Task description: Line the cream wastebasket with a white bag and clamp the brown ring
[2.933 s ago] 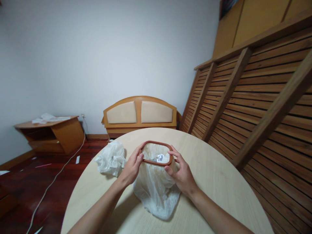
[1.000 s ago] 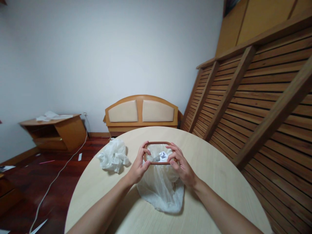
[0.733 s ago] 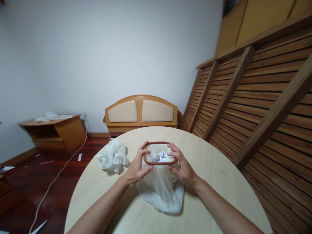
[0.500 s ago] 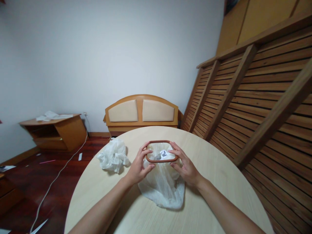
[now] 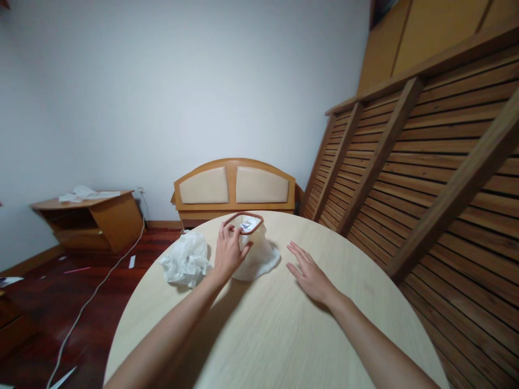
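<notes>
A small bin with a brown rim (image 5: 256, 222) stands on the far part of the round table, a whitish plastic bag (image 5: 257, 262) hanging down around its outside. Something white with dark print (image 5: 248, 223) shows inside the rim. My left hand (image 5: 229, 248) is closed on the near left side of the rim, thumb outside. Apart from the bin, to its right, my right hand (image 5: 310, 273) hovers low over the table with its fingers stretched out, holding nothing. Left of my left hand lies a crumpled white plastic bag (image 5: 186, 259).
The round light wood table (image 5: 267, 335) fills the foreground. Behind it stands a padded headboard (image 5: 233, 183). Wooden slatted panels (image 5: 438, 178) lean at the right. A low cabinet (image 5: 121, 219) and a white cable (image 5: 95, 294) on the floor are at left.
The bin has moved away from me and to the left, turning somewhat, with my left hand on it. My right hand has let go of the rim and opened.
</notes>
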Demonstrator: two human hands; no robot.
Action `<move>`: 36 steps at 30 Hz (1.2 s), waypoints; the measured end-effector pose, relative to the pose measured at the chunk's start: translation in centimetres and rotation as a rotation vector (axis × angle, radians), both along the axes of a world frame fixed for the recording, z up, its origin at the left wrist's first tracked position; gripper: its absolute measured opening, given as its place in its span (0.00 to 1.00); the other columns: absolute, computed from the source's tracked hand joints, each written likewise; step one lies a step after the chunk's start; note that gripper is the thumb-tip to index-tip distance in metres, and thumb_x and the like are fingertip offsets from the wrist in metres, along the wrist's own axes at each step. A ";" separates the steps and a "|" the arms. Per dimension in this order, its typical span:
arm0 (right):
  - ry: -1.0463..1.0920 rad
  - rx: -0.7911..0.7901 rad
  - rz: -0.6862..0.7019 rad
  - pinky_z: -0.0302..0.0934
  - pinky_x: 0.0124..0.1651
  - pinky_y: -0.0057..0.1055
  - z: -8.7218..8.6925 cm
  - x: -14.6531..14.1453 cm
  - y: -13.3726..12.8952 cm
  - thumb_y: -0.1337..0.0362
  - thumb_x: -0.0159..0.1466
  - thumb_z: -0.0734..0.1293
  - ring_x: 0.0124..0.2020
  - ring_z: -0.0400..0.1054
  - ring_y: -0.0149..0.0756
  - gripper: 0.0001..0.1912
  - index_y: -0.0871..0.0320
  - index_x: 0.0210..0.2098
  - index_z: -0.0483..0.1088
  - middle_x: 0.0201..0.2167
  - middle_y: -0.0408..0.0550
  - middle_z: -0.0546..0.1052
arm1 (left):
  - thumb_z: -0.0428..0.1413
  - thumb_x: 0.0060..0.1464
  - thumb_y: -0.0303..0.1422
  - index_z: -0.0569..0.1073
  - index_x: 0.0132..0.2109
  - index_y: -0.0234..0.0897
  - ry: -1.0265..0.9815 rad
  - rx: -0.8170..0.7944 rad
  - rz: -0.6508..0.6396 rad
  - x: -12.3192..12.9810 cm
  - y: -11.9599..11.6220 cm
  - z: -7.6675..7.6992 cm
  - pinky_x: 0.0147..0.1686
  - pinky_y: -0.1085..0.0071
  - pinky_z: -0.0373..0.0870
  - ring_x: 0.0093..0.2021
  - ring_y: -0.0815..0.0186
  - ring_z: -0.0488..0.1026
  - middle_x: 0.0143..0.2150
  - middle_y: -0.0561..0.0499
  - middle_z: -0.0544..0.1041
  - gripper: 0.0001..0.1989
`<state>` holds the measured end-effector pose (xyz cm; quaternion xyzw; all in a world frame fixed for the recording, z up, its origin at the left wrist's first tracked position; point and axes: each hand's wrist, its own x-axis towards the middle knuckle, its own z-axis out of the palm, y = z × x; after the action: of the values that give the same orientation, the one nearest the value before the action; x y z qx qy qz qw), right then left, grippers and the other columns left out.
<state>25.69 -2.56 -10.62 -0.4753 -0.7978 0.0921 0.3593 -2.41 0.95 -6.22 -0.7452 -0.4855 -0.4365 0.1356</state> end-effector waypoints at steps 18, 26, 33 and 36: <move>-0.214 -0.251 -0.024 0.44 0.72 0.50 -2.4 0.3 1.2 0.44 0.72 0.53 0.71 0.54 0.47 0.31 0.57 0.63 0.67 0.69 0.54 0.64 | 0.62 0.52 0.33 0.62 0.65 0.31 0.142 -0.090 0.225 -3.9 3.8 2.2 0.68 0.38 0.46 0.75 0.34 0.38 0.75 0.30 0.49 0.35; -0.308 -0.317 -0.036 0.38 0.73 0.52 -2.6 -0.5 1.7 0.41 0.70 0.55 0.74 0.44 0.48 0.34 0.51 0.68 0.61 0.73 0.49 0.56 | 0.49 0.64 0.42 0.67 0.64 0.40 0.280 -0.591 -0.252 2.6 -3.4 -6.7 0.66 0.40 0.56 0.72 0.44 0.56 0.70 0.38 0.62 0.25; -0.329 -0.302 -0.108 0.35 0.73 0.55 -2.4 -4.1 1.2 0.45 0.70 0.56 0.74 0.43 0.52 0.33 0.54 0.69 0.59 0.73 0.53 0.54 | 0.52 0.62 0.42 0.67 0.65 0.39 0.317 -0.584 -0.331 1.4 -2.9 -5.7 0.66 0.44 0.57 0.70 0.45 0.59 0.70 0.38 0.64 0.27; -0.333 -0.270 -0.002 0.39 0.73 0.50 -1.9 -4.4 0.4 0.46 0.70 0.58 0.74 0.46 0.49 0.32 0.53 0.68 0.61 0.72 0.50 0.58 | 0.52 0.63 0.42 0.68 0.64 0.37 0.321 -0.583 -0.355 1.2 -2.6 -5.7 0.67 0.48 0.59 0.70 0.47 0.60 0.69 0.37 0.65 0.26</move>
<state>21.27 -2.14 -12.56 -0.5287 -0.8261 0.1180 0.1555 -1.25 -1.70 -11.95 -0.8840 -0.4253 -0.1744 -0.0854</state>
